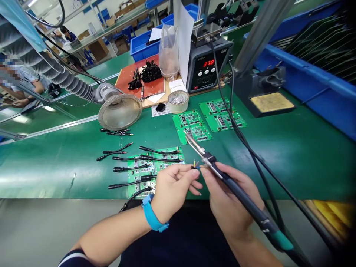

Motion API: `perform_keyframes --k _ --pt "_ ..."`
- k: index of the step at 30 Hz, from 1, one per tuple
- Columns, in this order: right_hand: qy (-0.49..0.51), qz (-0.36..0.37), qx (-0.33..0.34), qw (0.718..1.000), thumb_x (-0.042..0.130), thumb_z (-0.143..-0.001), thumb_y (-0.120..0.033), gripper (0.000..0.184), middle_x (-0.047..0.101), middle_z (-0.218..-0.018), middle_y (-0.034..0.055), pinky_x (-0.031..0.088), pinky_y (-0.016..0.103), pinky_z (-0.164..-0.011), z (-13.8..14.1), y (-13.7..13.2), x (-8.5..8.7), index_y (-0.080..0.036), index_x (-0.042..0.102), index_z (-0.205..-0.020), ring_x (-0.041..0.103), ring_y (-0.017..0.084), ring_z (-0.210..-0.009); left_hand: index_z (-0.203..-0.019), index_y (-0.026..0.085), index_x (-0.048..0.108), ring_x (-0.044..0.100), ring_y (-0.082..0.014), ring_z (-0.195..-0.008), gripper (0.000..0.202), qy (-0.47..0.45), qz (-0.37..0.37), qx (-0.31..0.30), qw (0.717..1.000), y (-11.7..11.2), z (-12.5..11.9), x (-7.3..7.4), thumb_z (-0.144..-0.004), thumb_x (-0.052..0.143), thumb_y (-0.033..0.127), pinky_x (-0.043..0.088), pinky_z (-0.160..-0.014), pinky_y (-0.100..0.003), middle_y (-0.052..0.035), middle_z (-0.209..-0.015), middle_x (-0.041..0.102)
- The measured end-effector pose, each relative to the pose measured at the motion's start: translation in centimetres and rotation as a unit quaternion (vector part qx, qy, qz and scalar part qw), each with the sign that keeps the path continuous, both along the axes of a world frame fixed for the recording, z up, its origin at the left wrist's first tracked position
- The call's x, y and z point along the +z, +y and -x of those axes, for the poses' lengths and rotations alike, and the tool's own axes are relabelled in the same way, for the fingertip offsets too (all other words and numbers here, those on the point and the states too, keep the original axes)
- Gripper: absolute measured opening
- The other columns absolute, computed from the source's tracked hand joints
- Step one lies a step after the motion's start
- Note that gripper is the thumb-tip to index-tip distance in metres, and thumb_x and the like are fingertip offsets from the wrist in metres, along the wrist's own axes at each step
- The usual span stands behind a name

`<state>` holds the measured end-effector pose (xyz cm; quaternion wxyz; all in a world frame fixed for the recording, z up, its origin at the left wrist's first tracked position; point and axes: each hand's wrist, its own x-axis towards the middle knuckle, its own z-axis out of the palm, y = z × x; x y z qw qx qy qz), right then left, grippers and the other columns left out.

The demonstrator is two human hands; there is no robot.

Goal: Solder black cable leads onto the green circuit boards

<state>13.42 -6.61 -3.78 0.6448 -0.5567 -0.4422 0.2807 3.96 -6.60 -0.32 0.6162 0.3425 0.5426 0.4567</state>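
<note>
My left hand (pixel 174 187), a blue band on its wrist, is closed in a pinch on a thin black cable whose coloured wire ends (pixel 195 164) stick out between both hands. My right hand (pixel 232 196) grips a black soldering iron (pixel 222 176); its metal tip (pixel 189 139) points up and left over the mat. The right fingertips touch the wire ends too. Just left of my hands lies a green circuit board (pixel 144 170) with several black cables (pixel 130 158) attached.
A soldering station (pixel 207 66) reads 370 at the back. Beside it are an iron stand with a yellow sponge (pixel 271 102), more green boards (pixel 211 118), a small tub (pixel 178 102), a fume-extractor hood (pixel 119 111), blue bins (pixel 143 46). Another person (pixel 19 85) sits far left.
</note>
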Motion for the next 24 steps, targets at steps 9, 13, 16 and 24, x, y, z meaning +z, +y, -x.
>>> perform_keyframes --k 9,13,16,24 --pt "-0.025 0.087 0.047 0.995 0.065 -0.069 -0.028 0.029 0.065 -0.071 -0.0012 0.054 0.021 -0.057 -4.6 -1.1 -0.4 -0.023 0.060 -0.097 0.061 0.012 -0.059 -0.091 0.017 0.064 0.058 -0.0148 -0.065 0.017 0.393 -0.157 -0.128 0.897 -1.9 3.4 -1.2 -0.080 0.056 0.027 0.049 -0.063 -0.027 -0.0028 -0.069 0.060" --pt "-0.126 0.105 0.049 0.985 0.064 -0.069 -0.031 0.020 0.060 -0.060 -0.0040 0.050 0.016 -0.046 -6.7 -2.2 -0.7 -0.023 0.062 -0.087 0.056 0.009 -0.048 -0.096 0.019 0.063 0.058 -0.0161 -0.067 0.019 0.526 -0.191 -0.211 0.801 -3.2 4.1 -2.4 -0.084 0.050 0.026 0.049 -0.062 -0.028 -0.0039 -0.077 0.057" --pt "-0.188 0.075 0.056 0.978 0.064 -0.068 -0.027 0.012 0.058 -0.056 -0.0044 0.049 0.016 -0.046 -7.0 -2.9 -1.0 -0.022 0.063 -0.079 0.055 0.009 -0.046 -0.096 0.019 0.061 0.058 -0.0157 -0.067 0.019 0.538 -0.195 -0.216 0.791 -3.2 3.9 -2.8 -0.085 0.049 0.027 0.050 -0.063 -0.028 -0.0038 -0.081 0.055" --pt "-0.229 0.088 0.044 0.968 0.062 -0.070 -0.027 0.005 0.055 -0.050 -0.0060 0.045 0.016 -0.041 -6.6 -3.1 -1.1 -0.023 0.061 -0.073 0.055 0.008 -0.046 -0.097 0.018 0.059 0.058 -0.0148 -0.069 0.018 0.542 -0.196 -0.235 0.783 -2.8 3.7 -2.8 -0.085 0.048 0.025 0.051 -0.064 -0.028 -0.0037 -0.087 0.053"
